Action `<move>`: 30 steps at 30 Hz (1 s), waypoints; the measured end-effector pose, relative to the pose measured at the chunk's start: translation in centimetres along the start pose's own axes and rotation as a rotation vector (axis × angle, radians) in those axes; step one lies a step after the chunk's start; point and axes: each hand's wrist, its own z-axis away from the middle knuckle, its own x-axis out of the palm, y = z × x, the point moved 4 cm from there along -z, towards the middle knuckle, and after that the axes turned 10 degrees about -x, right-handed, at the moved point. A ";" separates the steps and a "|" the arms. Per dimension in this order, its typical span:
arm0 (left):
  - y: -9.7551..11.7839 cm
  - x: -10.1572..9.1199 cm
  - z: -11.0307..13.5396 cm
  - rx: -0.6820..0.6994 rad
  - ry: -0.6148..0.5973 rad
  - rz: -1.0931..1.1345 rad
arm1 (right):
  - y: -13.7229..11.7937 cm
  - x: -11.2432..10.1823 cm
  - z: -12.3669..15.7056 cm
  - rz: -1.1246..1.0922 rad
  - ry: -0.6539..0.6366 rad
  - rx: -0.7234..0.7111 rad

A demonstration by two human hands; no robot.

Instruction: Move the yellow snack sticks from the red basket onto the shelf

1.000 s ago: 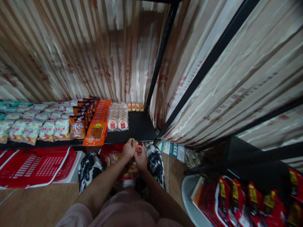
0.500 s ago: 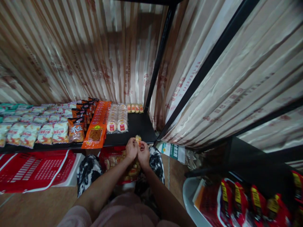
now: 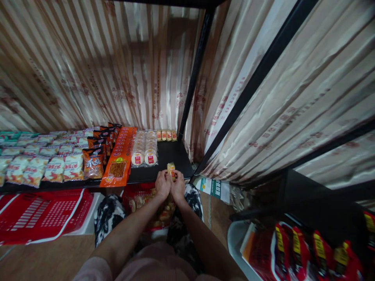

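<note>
Yellow packet [image 3: 170, 168]: located at the front edge of the black shelf [image 3: 172, 154], gripped between the fingertips of both hands, far end projecting; contact with the shelf cannot be determined. From the left, an overturned-looking red basket [image 3: 43, 214] sits below shelf level. Above it, rows of white snack bags [image 3: 54, 168] lie on the shelf, followed by a file of orange-and-black bags [image 3: 93, 163], a long orange packet [image 3: 117, 168] and two columns of clear-wrapped round biscuits [image 3: 144, 156]. Behind the bare area, four small yellow packets [image 3: 166, 135] stand in a row, count unchanged from one second ago. Left hand [image 3: 163, 185] and right hand [image 3: 177, 187] are side by side, fingers curled closed on the held item. Relative to the earlier frame, both hands have advanced toward the shelf, and more of the packet is exposed. Beneath the forearms, a second basket [image 3: 133, 190] contains similar packets [image 3: 165, 215]. At far right, red bags [image 3: 301, 248] with yellow labels are grouped near the floor.
</note>
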 end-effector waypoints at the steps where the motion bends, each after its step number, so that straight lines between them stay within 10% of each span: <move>1: 0.1 0.0 -0.1 -0.005 -0.001 -0.004 | -0.1 0.0 -0.2 0.014 0.001 -0.013; 30: 1.1 2.1 -5.1 -0.032 -0.030 0.027 | 1.3 2.2 -5.3 0.212 -0.016 -0.080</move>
